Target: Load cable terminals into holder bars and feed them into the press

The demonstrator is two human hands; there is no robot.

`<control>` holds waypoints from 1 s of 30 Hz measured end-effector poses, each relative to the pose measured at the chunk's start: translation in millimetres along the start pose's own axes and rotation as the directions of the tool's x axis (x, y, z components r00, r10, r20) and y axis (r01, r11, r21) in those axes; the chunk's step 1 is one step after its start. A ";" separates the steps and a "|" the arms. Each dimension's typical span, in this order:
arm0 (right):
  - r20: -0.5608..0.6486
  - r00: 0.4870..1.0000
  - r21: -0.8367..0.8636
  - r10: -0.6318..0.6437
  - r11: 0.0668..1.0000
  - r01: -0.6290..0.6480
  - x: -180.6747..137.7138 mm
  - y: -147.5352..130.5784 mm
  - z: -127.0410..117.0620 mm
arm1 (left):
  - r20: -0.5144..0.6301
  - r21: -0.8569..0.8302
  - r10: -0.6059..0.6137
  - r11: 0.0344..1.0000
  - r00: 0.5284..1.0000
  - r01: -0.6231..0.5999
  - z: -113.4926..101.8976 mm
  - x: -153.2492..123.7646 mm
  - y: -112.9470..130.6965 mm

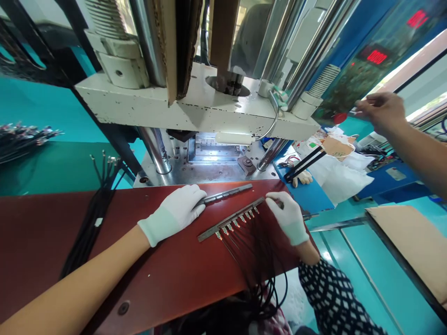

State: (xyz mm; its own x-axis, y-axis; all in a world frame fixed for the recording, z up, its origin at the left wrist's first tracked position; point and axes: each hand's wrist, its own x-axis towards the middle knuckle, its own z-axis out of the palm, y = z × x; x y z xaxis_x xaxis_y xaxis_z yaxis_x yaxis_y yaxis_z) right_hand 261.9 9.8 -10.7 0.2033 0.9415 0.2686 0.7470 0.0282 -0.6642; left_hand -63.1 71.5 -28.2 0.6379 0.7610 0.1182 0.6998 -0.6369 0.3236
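My left hand [179,209], in a white glove with a pale green cuff, is closed around the left end of a narrow dark metal bar [228,191] lying over the red-brown table. Just in front lies a second metal bar [230,219]. Several small cable connectors [230,227] sit in a row along its near edge, their black cables [258,251] running down over the table edge. My right hand [287,216], gloved alike, has its fingertips pinched at the right end of this second bar.
A press [195,111] with steel columns stands behind the red-brown table [167,279]. Its lit metal mould [216,151] lies beneath the plate. Black cables [89,223] rest at left. Another person's bare hand [384,111] is near the control panel [366,60]. A glove [303,178] lies at right.
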 end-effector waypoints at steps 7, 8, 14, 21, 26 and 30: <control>0.378 0.925 -0.171 0.031 0.985 0.037 70.8 -0.2 14.6 | -0.043 -0.024 0.013 1.000 0.999 -0.014 2.6 -1.4 -1.4; 0.390 0.920 -0.199 0.041 0.979 0.041 73.5 -2.3 17.1 | -0.061 -0.033 0.024 0.999 0.998 -0.026 5.2 -2.2 -3.0; 0.335 0.930 -0.402 0.148 0.916 0.000 70.6 -18.7 18.5 | -0.216 -0.050 0.077 0.995 0.973 -0.090 31.9 -2.2 -22.0; 0.190 0.929 -0.533 0.317 0.828 -0.173 55.5 14.8 -17.8 | -0.404 -0.006 0.210 0.973 0.890 -0.232 48.6 6.9 -37.7; 0.037 0.905 -0.559 0.424 0.759 -0.333 8.3 54.4 -62.8 | -0.438 -0.026 0.197 0.973 0.877 -0.231 50.8 9.0 -40.1; -0.039 0.851 -0.581 0.523 0.681 -0.446 -45.6 88.6 -91.0 | -0.446 -0.056 0.160 0.977 0.881 -0.206 49.2 10.4 -35.3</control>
State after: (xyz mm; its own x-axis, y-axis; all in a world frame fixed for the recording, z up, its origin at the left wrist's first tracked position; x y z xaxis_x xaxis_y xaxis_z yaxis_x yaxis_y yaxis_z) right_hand 376.4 -61.2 -18.3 0.5889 0.8030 -0.0915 0.7859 -0.5954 -0.1670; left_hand -65.4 95.8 -84.6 0.5300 0.6235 0.5747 0.5344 -0.7718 0.3446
